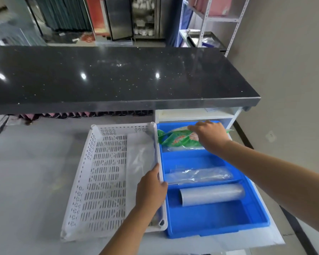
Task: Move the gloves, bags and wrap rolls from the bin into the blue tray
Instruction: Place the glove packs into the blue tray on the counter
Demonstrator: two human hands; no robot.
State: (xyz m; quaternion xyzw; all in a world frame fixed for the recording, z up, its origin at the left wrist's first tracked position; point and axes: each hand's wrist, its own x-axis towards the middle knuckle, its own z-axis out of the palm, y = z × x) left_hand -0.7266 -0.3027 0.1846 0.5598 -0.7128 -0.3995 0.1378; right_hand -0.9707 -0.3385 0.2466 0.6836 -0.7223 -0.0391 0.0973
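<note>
From my remote station I classify the site as a commercial back-of-house area, probably a food-service or shop storeroom. Evidence: a long black speckled stone counter (118, 76) spans the view beyond both grips. Behind it stands a glass-door cabinet (145, 17) stocked with white crockery. Far beyond the right grip (208, 135) is a slotted-angle white metal shelving rack (206, 17) holding pink items. A white perforated bin (103, 173) and a compartmented blue tray (219, 219) hold packaged supplies.

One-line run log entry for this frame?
right hand: on green printed bag, far compartment of blue plastic tray | left hand: gripping white perforated bin rim | clear wrap roll: in tray
</note>
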